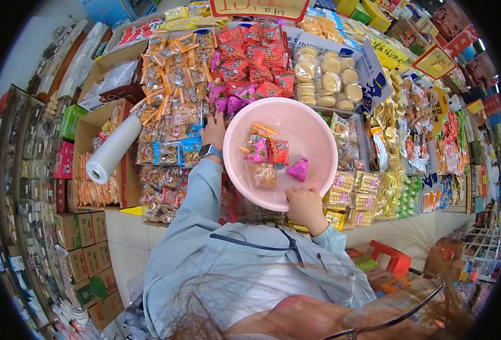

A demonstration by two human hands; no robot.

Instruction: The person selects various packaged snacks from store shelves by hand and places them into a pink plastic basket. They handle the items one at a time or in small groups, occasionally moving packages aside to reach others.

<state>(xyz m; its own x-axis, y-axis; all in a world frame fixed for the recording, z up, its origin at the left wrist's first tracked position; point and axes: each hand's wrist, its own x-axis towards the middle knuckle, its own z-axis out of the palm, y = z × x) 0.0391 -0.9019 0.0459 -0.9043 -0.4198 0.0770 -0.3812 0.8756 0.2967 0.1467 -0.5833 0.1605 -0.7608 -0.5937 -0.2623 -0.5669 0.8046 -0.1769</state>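
Observation:
My right hand point(308, 208) grips the near rim of a pale pink plastic basin point(313, 122), fingers closed on its edge. Inside lie a few small snack packets: a red packet point(278, 151), purple packets such as the one point(299, 169) at the right, an orange one point(264, 130) and a clear bag point(263, 174) of brownish snacks. My left hand point(213, 135), with a watch on the wrist, reaches left of the basin over the display. Its extended fingers are close to loose purple packets point(236, 101) and a blue-edged packet point(194, 131); nothing shows in its grasp.
Red packets point(255, 56) and orange-wrapped snacks point(171, 73) fill the display ahead. Round biscuits point(331, 73) sit in a box at right. A plastic bag roll point(111, 150) stands at left, above stacked cartons point(89, 249). A red stool point(387, 258) is at lower right.

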